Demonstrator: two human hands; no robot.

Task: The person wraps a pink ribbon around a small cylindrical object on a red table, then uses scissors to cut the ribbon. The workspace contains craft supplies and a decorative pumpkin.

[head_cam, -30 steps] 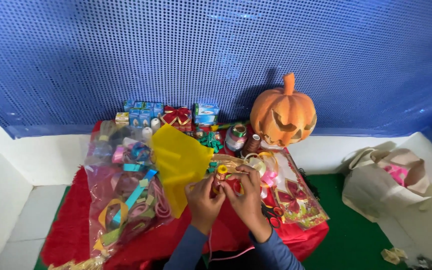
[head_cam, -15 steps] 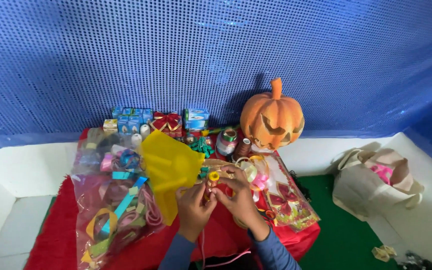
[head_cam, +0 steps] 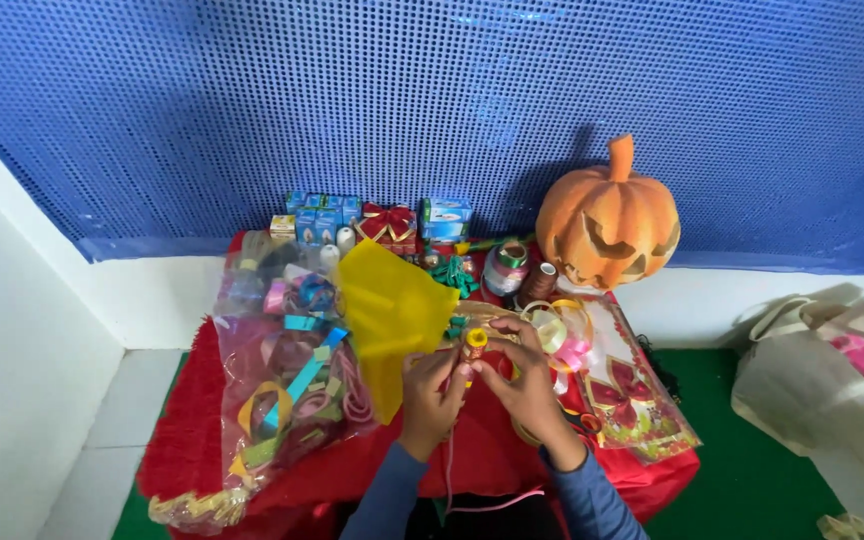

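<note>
2 hands [head_cam: 482,385] pinch a small yellow-topped spool [head_cam: 474,343] together.

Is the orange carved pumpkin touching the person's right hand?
Apart. The head view shows the orange carved pumpkin standing behind, with ribbon rolls between it and the right hand.

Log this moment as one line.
left hand: pinching small spool | right hand: on spool | yellow sheet beside | red cloth beneath

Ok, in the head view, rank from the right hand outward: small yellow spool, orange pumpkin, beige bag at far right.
1. small yellow spool: at the fingertips of the right hand.
2. orange pumpkin: behind, against the wall.
3. beige bag: far right, on the floor.
</note>
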